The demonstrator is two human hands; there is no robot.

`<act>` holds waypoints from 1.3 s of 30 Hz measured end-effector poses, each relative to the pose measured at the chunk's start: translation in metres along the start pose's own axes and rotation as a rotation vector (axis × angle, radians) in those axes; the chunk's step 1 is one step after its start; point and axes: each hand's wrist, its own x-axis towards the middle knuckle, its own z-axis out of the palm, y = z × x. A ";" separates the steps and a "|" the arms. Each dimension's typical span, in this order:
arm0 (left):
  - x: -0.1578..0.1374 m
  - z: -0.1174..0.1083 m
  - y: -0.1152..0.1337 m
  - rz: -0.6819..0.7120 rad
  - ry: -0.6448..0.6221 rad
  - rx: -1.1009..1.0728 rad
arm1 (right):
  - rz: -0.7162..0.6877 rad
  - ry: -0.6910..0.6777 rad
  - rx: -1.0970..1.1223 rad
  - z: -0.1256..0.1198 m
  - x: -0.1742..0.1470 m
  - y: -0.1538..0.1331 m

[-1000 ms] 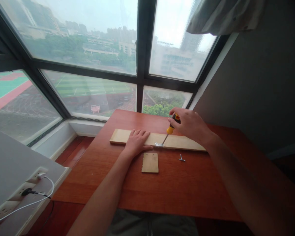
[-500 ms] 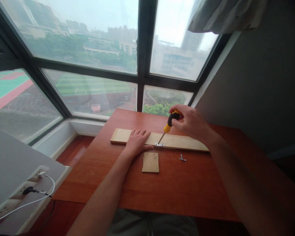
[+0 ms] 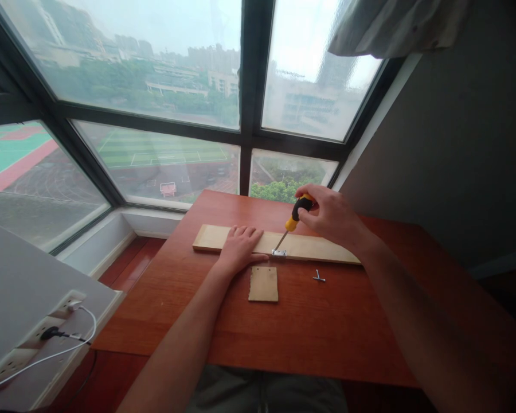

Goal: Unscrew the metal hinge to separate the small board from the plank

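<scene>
My left hand (image 3: 241, 248) lies on a long pale wooden board (image 3: 316, 246), fingers stretched over its top and thumb along the near edge. Beside the thumb, a small silver metal hinge (image 3: 279, 253) sits at that edge. My right hand (image 3: 333, 213) is closed around the black and yellow handle of a screwdriver (image 3: 291, 222). The screwdriver leans, its tip at the hinge; the exact contact is too small to make out. A small square wooden piece (image 3: 263, 284) with two holes lies just in front of the board. Two screws (image 3: 319, 277) rest to its right.
The reddish-brown table (image 3: 318, 332) stands against large windows (image 3: 155, 63). At the lower left, sockets (image 3: 40, 332) on a white wall hold a black plug and a white cable (image 3: 92, 321). A grey curtain (image 3: 399, 28) hangs at the upper right.
The screwdriver has shifted slightly left at its tip and handle, with my right hand moving along. My left hand and the board have stayed in place.
</scene>
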 end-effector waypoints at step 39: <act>0.000 0.001 0.000 0.002 0.000 0.010 | 0.056 0.033 -0.187 0.002 -0.002 0.013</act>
